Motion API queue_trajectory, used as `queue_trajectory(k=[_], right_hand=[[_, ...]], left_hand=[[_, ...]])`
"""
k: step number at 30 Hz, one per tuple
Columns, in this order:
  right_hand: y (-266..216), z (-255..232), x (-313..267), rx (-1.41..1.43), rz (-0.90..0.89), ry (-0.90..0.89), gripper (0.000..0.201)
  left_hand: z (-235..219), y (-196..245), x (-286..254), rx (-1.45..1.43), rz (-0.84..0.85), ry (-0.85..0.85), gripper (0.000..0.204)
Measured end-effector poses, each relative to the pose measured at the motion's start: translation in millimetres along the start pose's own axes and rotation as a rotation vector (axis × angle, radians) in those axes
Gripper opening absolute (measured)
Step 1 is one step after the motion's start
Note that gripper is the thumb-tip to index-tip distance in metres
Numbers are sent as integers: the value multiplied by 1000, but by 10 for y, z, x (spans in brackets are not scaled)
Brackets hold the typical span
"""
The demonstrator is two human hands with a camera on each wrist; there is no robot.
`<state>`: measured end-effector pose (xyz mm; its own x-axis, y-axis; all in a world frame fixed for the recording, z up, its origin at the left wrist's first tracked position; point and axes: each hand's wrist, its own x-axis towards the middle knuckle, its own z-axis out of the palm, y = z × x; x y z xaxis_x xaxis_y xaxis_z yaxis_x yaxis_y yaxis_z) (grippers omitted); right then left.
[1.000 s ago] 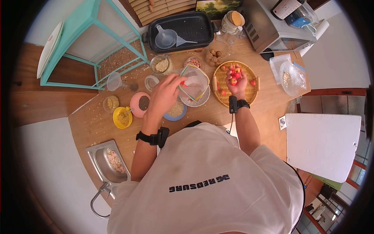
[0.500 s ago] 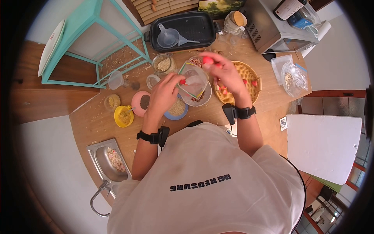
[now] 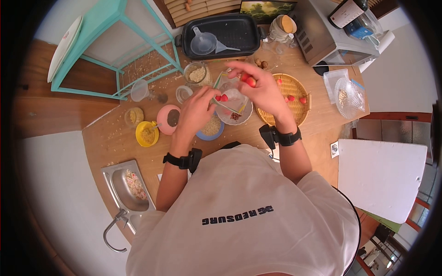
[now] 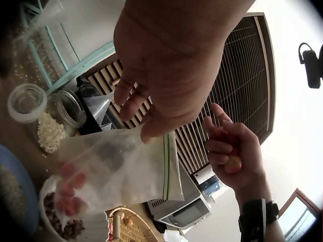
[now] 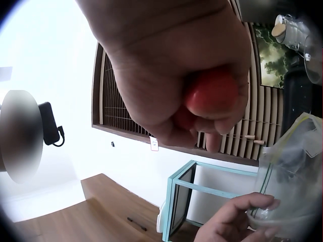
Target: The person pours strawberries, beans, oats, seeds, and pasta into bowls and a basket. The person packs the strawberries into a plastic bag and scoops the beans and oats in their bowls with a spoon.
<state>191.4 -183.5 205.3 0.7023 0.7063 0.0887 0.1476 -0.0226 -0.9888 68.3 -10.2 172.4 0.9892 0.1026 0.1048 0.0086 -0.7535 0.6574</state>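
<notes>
Within the right hand (image 3: 266,95) (curled) lie red fruits (image 3: 250,81).

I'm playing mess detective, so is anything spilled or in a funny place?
Yes: pale crumbs lie scattered on the table by the teal frame, as if spilled, and pinkish bits sit in the sink, an odd place if they're food.

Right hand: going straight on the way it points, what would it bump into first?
Likely the clear zip bag: in the head view, the right hand overlaps its edge. Depth is unclear; it might pass above.
</notes>
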Motion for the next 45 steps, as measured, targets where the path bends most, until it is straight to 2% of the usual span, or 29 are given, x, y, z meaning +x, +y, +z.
queue_trajectory(k=[2, 3, 6, 8, 13, 16, 21, 24, 26, 27, 29, 30, 32, 33, 35, 36, 38, 39, 41, 42, 44, 45], right_hand=[[-58, 45, -5, -266, 14, -59, 57], [-39, 56, -2, -264, 12, -59, 57], [20, 77, 13, -167, 55, 6, 56], [26, 62, 27, 57, 189, 15, 51], [49, 71, 68, 70, 185, -11, 46], [-9, 62, 64, 94, 204, -37, 42], [-47, 57, 42, 78, 220, -70, 28], [-24, 52, 31, -5, 139, 20, 23], [-103, 22, 14, -140, 73, -89, 30], [-73, 32, 20, -140, 73, -88, 30], [39, 69, 34, -375, -62, -119, 26], [73, 77, 23, -375, -62, -119, 26], [113, 94, -5, -688, -264, 28, 25], [74, 89, -7, -688, -265, 27, 25], [-63, 60, 3, -507, -86, 23, 30], [-96, 60, 12, -507, -85, 23, 30], [-140, 78, 31, -249, -160, 196, 26], [-152, 89, 30, -250, -159, 198, 26], [-172, 107, 38, 138, -104, 254, 25], [-147, 116, 63, 138, -106, 255, 25], [-63, 137, 122, 46, -292, 204, 24], [-59, 161, 126, 46, -294, 203, 24]], left_hand=[[3, 10, 8, 1, 6, 3, 32], [5, 13, 9, 7, 32, 21, 31], [-15, 44, 5, 6, 38, 23, 28], [-8, 51, -1, -1, 21, 8, 27], [52, 9, 13, 1, 97, 26, 25], [39, 62, 22, -4, 48, 4, 24], [37, 72, 36, -3, 69, -2, 22], [33, 93, 31, -7, 53, -13, 22], [25, 105, 31, -14, 41, -11, 22], [19, 114, 32, -25, 25, -20, 22], [20, 115, 33, -36, 10, -30, 22], [25, 104, 33, -29, 24, -12, 21], [24, 101, 30, -21, 37, 7, 21], [13, 108, 28, -17, 43, 3, 21], [-2, 122, 23, -13, 50, -1, 21], [-5, 132, 20, -21, 31, -7, 21], [5, 129, 17, -29, 13, -13, 21], [23, 111, 17, -26, 42, -1, 21], [32, 116, 33, -23, 75, 11, 21], [28, 135, 40, -44, 83, 10, 21], [19, 161, 54, -63, 91, 10, 21], [14, 164, 67, -68, 92, 0, 22]])
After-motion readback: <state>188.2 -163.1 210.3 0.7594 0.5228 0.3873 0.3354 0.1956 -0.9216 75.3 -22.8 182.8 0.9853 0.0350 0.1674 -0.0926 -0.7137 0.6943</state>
